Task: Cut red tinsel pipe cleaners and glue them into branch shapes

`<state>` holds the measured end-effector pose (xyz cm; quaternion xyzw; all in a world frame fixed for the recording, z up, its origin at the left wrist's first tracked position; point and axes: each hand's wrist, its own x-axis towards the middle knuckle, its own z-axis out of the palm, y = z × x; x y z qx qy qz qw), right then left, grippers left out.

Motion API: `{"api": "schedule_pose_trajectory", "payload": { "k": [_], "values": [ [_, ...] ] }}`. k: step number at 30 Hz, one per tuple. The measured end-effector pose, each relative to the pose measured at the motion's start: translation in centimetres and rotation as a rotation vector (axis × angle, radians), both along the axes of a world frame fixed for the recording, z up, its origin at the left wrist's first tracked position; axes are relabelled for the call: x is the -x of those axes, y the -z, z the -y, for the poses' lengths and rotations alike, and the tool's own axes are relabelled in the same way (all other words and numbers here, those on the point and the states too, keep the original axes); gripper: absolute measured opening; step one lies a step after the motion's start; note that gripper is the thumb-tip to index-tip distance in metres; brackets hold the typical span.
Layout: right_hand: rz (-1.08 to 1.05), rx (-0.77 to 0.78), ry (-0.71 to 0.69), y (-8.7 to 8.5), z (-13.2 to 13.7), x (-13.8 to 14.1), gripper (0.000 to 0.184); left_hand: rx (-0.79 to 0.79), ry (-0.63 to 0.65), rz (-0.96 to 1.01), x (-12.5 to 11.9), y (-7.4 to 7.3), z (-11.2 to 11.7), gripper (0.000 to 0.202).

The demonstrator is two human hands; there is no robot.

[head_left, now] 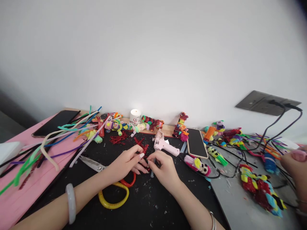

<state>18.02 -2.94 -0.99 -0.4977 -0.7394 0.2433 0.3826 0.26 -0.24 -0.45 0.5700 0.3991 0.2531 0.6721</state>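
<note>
My left hand (127, 161) and my right hand (164, 167) meet over the black mat (144, 204). Both pinch a small red glittery pipe-cleaner piece (143, 149) between their fingertips. The left wrist wears a pale bangle (71, 203), the right a thin bracelet (212, 220). A glue stick (152, 174) lies just below the right fingers. Scissors (112, 185) with yellow and red handles lie under my left hand. A pink glue gun (164, 144) rests just beyond the hands.
Loose coloured pipe cleaners (59, 140) spread over the pink board (35, 185) at left, beside a dark phone (56, 123). Finished pipe-cleaner figures (181, 126) line the wall. Another phone (196, 143) lies right of the glue gun. Cables (280, 127) run to a wall socket. Another person's hand (296, 166) shows at far right.
</note>
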Motion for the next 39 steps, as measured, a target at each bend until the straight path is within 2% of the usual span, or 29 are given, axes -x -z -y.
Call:
{"api": "schedule_pose_trajectory", "payload": {
  "k": [3, 8, 11, 16, 20, 26, 34, 39],
  "values": [
    [0.004, 0.008, 0.047, 0.16, -0.15, -0.11, 0.012, -0.063, -0.019, 0.013, 0.07, -0.07, -0.01, 0.017],
    [-0.129, 0.055, 0.12, 0.3, -0.06, -0.3, 0.014, -0.308, -0.061, -0.056, 0.38, -0.39, 0.09, 0.016],
    [-0.212, 0.068, 0.071, 0.3, 0.13, -0.28, 0.021, -0.406, -0.012, -0.148, 0.43, -0.46, 0.23, 0.016],
    [-0.19, 0.079, -0.009, -0.06, 0.33, -0.12, 0.023, -0.527, 0.049, -0.231, 0.43, -0.36, 0.41, 0.016],
    [-0.222, 0.074, -0.038, -0.39, 0.3, -0.1, 0.028, -0.509, 0.039, -0.235, 0.48, -0.31, 0.41, 0.014],
    [-0.2, 0.067, -0.006, -0.24, 0.22, -0.13, 0.031, -0.523, -0.037, -0.233, 0.42, -0.52, 0.43, 0.015],
    [-0.221, 0.102, -0.006, -0.11, 0.28, -0.04, 0.027, -0.517, -0.066, -0.215, 0.48, -0.59, 0.26, 0.017],
    [-0.224, 0.123, -0.026, -0.18, 0.36, -0.02, 0.024, -0.496, -0.132, -0.197, 0.55, -0.65, 0.28, 0.022]
  ]
}}
